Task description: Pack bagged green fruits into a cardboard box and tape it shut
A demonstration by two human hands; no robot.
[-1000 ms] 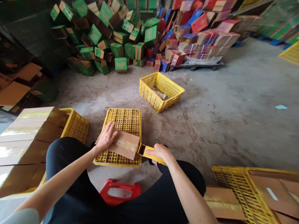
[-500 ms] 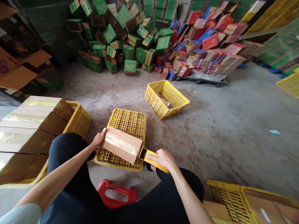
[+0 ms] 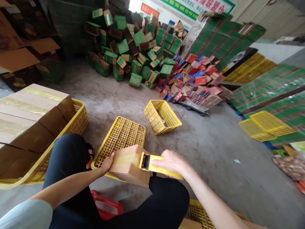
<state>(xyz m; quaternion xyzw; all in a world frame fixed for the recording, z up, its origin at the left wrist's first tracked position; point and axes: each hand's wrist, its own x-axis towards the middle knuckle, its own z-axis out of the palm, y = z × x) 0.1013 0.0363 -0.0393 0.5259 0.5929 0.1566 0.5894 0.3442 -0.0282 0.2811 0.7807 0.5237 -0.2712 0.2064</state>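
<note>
My left hand (image 3: 108, 163) grips the left end of a brown cardboard box (image 3: 122, 160), with tape running along its top. The box sits tilted over the near edge of an upturned yellow crate (image 3: 121, 132), one end face turned toward my right side. In my right hand (image 3: 173, 162) is a yellow tape dispenser (image 3: 162, 167), my fingers closed around its body. Its black front end is against or very near the box's right upper edge. Whether tape is stuck there I cannot tell.
Taped boxes (image 3: 33, 105) fill a yellow crate (image 3: 79, 116) on my left. Ahead stands another yellow crate (image 3: 163, 117) with scraps inside. A red plastic stool (image 3: 107, 205) shows below me. Green cartons (image 3: 135, 79) and red-blue cartons (image 3: 190, 79) lie heaped at the back.
The box has been turned and tipped, so its end face now shows. The tape dispenser has risen slightly to the box's upper edge. My view has shifted up and to the right.
</note>
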